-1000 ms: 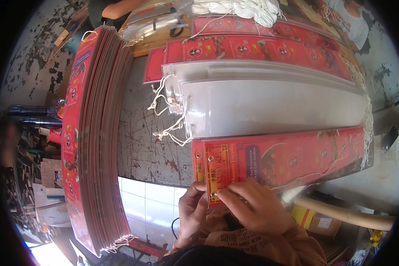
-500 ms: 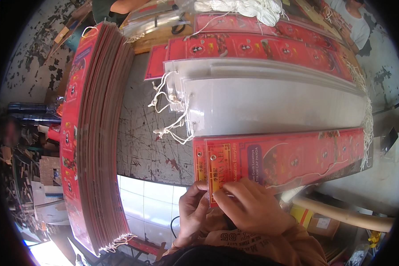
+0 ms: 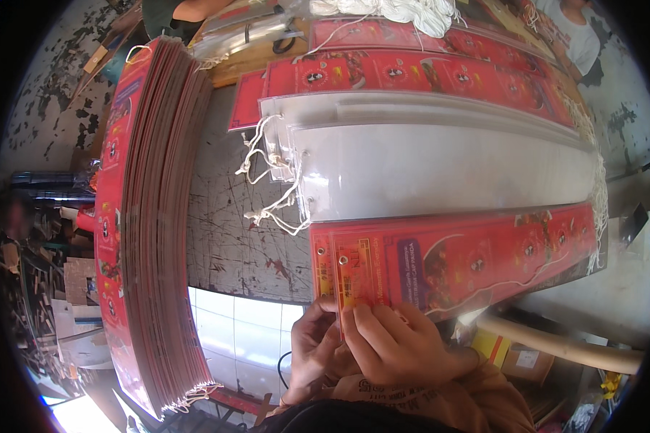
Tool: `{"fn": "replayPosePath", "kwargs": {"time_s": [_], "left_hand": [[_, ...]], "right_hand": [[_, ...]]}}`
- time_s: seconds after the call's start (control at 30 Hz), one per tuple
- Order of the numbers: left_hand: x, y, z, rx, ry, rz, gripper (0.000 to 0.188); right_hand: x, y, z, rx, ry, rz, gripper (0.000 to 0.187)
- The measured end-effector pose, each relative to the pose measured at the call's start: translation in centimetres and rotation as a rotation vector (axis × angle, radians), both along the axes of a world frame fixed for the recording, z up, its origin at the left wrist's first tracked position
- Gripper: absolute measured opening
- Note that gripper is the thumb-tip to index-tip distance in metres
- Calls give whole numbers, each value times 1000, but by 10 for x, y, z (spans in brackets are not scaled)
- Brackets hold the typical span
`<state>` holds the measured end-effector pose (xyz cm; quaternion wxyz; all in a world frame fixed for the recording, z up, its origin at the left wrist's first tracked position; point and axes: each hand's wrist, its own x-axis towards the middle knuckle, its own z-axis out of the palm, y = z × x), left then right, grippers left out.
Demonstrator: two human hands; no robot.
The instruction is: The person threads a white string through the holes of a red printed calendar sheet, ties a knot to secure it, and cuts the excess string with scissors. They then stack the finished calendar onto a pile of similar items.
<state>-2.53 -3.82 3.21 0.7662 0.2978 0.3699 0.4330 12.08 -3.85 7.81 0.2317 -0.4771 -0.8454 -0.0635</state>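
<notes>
A red printed plastic-covered strip [image 3: 477, 263] with a metal eyelet near its left end lies along the table's near edge, on top of a similar strip shifted slightly left. My left hand [image 3: 314, 350] pinches the strips' near left corner between thumb and fingers. Beside it, my right hand [image 3: 397, 340] has its fingers bent and pressed together on the top strip, below the eyelet. A thin white string [image 3: 495, 292] runs along the strip's near side toward my right hand. The right fingertips hide what is between them.
Behind lie strips with pale backs up [image 3: 440, 166], knotted strings at their left ends, then more red strips [image 3: 412, 76]. A tall stack of strips [image 3: 159, 216] stands at the left. A white string bundle [image 3: 404, 13] lies at the far side. A cardboard tube [image 3: 563, 346] sits low right.
My right fingers have drawn together and bent more over the strip's near left corner. My left hand keeps its pinch there. The whole view has shifted slightly.
</notes>
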Motion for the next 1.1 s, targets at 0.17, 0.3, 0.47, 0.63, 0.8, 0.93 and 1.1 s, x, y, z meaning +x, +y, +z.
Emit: {"fn": "replayPosePath", "kwargs": {"time_s": [0.17,0.3,0.47,0.63,0.8,0.93,1.1], "left_hand": [[4,-3,-7,52,-122,80,18],[2,0,-11,117,-135,75,18],[12,-2,-2,119,35,214,21],[3,-7,-10,209,-5,144,15],[6,-7,-15,236,4,218,7],[10,-6,-13,228,141,320,29],[7,-6,-18,278,110,325,35]], "right_hand": [[2,-9,-1,-49,-88,21,32],[4,-14,-5,-55,-50,-5,38],[7,-16,-5,-60,24,7,39],[7,-18,-7,-62,104,-11,42],[7,-19,-8,11,102,28,40],[7,-20,-7,2,111,74,39],[6,-20,-2,-23,102,99,39]]}}
